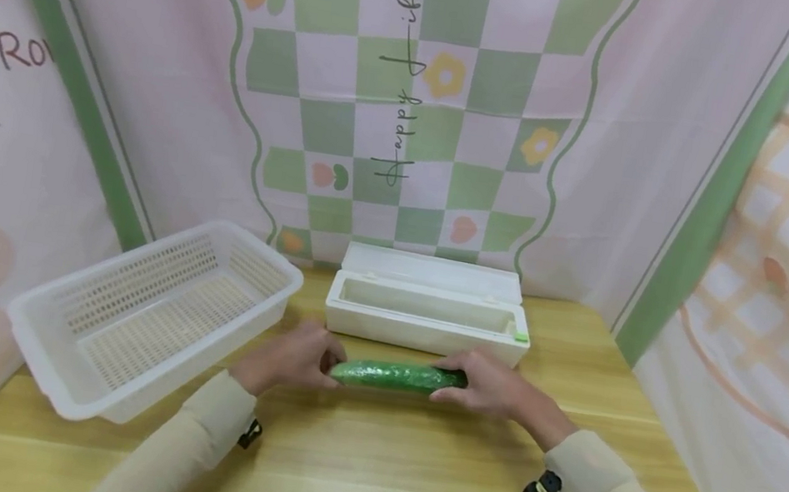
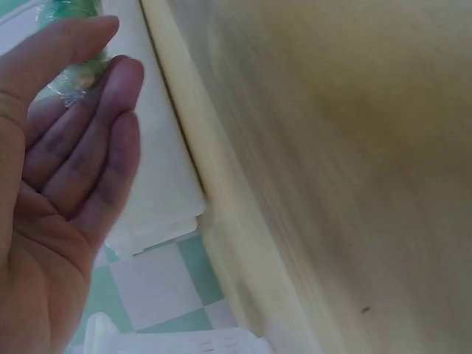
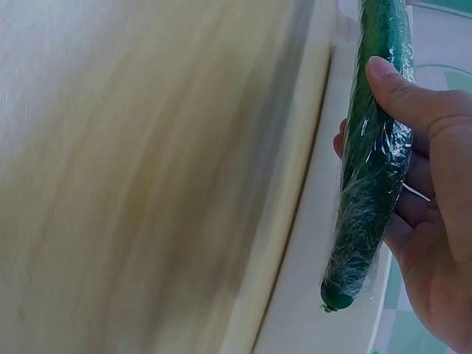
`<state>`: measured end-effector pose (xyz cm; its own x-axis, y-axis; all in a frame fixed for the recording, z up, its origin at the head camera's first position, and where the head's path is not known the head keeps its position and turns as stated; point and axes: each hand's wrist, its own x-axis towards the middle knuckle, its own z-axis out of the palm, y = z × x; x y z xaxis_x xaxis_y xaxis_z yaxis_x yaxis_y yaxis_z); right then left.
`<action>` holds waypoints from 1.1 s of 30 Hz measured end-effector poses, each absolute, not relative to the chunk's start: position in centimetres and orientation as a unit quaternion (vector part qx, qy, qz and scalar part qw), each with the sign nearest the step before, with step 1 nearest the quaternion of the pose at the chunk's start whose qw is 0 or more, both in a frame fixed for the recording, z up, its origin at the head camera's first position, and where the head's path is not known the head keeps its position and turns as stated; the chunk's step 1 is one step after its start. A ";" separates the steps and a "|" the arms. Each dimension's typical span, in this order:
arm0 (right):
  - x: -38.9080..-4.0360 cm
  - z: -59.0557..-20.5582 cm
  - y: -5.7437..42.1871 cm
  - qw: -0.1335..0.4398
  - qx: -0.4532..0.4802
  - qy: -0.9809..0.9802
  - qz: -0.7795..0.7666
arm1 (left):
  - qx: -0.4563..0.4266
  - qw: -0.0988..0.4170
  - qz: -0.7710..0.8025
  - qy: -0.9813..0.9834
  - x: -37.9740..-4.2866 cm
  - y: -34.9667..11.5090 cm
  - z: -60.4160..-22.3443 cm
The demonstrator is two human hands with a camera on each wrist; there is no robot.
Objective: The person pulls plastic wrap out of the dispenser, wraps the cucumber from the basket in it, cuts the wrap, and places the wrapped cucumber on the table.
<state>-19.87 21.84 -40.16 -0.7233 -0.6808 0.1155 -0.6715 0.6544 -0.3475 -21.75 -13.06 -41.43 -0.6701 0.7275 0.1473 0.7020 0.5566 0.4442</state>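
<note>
A green cucumber wrapped in clear film lies level between the two hands, just in front of a white box. My left hand pinches its paler end between thumb and fingers; in the left wrist view that wrapped tip shows past the fingertips. My right hand grips it near the dark end, thumb on one side and fingers behind. Shiny wrinkled film covers the cucumber in the right wrist view, where its dark end sticks out below the hand.
The long white box stands at the back with its lid raised and a small green piece at its right corner. A white perforated basket sits at the left. Beneath lies a wooden table, with printed curtains behind it.
</note>
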 end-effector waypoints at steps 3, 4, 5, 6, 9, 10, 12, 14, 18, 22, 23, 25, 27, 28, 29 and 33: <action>-19.7 -40.7 21.1 0.003 -0.386 0.905 -0.177 | 0.384 0.057 0.227 0.893 -21.7 -13.2 -41.9; -19.6 -40.8 20.8 -0.001 -0.390 0.904 -0.174 | 0.379 0.069 0.225 0.895 -21.6 -13.2 -41.9; -19.6 -41.0 20.5 -0.002 -0.393 0.903 -0.171 | 0.376 0.080 0.226 0.895 -21.5 -13.2 -42.0; -19.5 -41.0 20.3 -0.002 -0.395 0.903 -0.170 | 0.372 0.092 0.224 0.896 -21.5 -13.3 -42.0; -19.5 -41.3 19.6 -0.005 -0.396 0.903 -0.167 | 0.361 0.113 0.224 0.898 -21.2 -13.4 -42.1; -19.4 -41.4 19.4 -0.005 -0.393 0.904 -0.169 | 0.356 0.114 0.220 0.901 -21.1 -13.4 -42.0; -19.4 -41.6 19.1 -0.005 -0.388 0.905 -0.172 | 0.345 0.113 0.203 0.909 -21.0 -13.4 -42.0; -19.4 -41.8 18.9 -0.005 -0.381 0.907 -0.177 | 0.338 0.111 0.189 0.915 -20.8 -13.3 -41.9; -19.5 -42.1 18.5 0.001 -0.356 0.915 -0.187 | 0.337 0.098 0.156 0.923 -20.3 -13.0 -41.5; -19.4 -42.4 18.3 0.000 -0.348 0.917 -0.195 | 0.331 0.084 0.128 0.931 -20.0 -12.7 -41.2; -19.4 -42.4 18.2 0.001 -0.349 0.916 -0.197 | 0.329 0.081 0.125 0.933 -19.9 -12.7 -41.2; -19.4 -42.5 18.1 0.004 -0.350 0.915 -0.200 | 0.327 0.075 0.128 0.933 -19.9 -12.8 -41.3; -19.4 -42.5 18.1 0.007 -0.347 0.916 -0.203 | 0.326 0.066 0.133 0.933 -19.9 -12.8 -41.5; -19.4 -42.6 18.0 0.008 -0.345 0.916 -0.203 | 0.326 0.061 0.136 0.934 -19.8 -12.8 -41.5; -19.4 -42.6 18.0 0.008 -0.343 0.917 -0.203 | 0.325 0.055 0.138 0.934 -19.8 -12.8 -41.6; -19.3 -42.8 17.9 0.008 -0.343 0.918 -0.199 | 0.306 0.049 0.123 0.943 -19.4 -12.9 -41.6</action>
